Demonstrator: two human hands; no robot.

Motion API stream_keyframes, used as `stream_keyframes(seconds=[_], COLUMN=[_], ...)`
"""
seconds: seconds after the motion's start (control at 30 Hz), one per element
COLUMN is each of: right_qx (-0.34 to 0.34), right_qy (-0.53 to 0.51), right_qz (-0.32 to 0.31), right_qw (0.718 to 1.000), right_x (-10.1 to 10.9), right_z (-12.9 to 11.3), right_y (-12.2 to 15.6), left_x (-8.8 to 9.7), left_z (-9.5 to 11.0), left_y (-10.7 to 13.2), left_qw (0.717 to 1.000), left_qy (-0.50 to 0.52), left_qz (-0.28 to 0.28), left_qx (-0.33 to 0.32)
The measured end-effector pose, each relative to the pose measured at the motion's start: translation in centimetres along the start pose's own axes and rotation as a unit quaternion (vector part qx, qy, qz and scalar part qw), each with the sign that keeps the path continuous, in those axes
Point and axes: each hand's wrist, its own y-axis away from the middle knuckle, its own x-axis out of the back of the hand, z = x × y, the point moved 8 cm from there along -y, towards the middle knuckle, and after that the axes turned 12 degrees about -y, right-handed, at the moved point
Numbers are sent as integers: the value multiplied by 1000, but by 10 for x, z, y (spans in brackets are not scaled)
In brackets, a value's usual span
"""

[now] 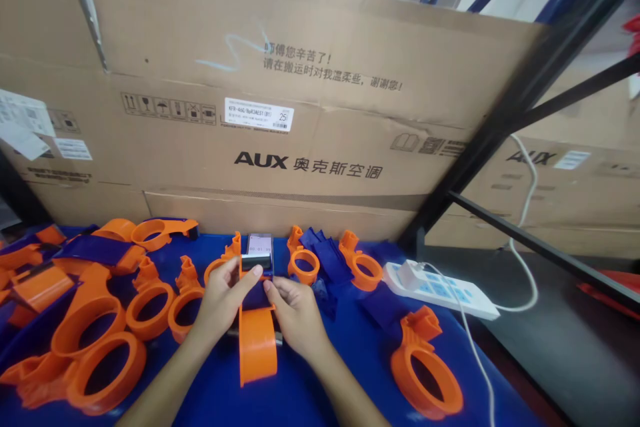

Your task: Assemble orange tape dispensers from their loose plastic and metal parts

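An orange tape dispenser (pixel 259 345) is held upright in front of me, its round hub toward me and its head pointing away. My left hand (pixel 223 295) grips the left side of the head, thumb lying near a dark roller or strip (pixel 255 262). My right hand (pixel 296 312) is closed on the right side, its thumb pressing at a dark blue piece (pixel 256 293) between hub and head. The fingertips under the head are hidden. Just behind the dispenser, a phone (pixel 261 242) showing a timer stands partly covered.
Several orange dispenser frames (pixel 106 373) lie left, with assembled blue-and-orange dispensers (pixel 95 250) behind them. More frames (pixel 425 367) and blue plates (pixel 330 260) lie right. A white power strip (pixel 440 289) with a cable sits at the right edge. Large cardboard boxes (pixel 320 127) wall off the back.
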Motion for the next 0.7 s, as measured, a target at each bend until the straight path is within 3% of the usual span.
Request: stream_keyframes(seconds=[0.7], right_qx=[10], right_qy=[21], right_qz=[14], right_qw=[1000], right_x=[-5], right_z=[-20], right_y=[6], left_x=[-2], left_z=[1], left_y=[-1], left_qw=[998], left_qy=[54], left_qz=[-29], left_qx=[23])
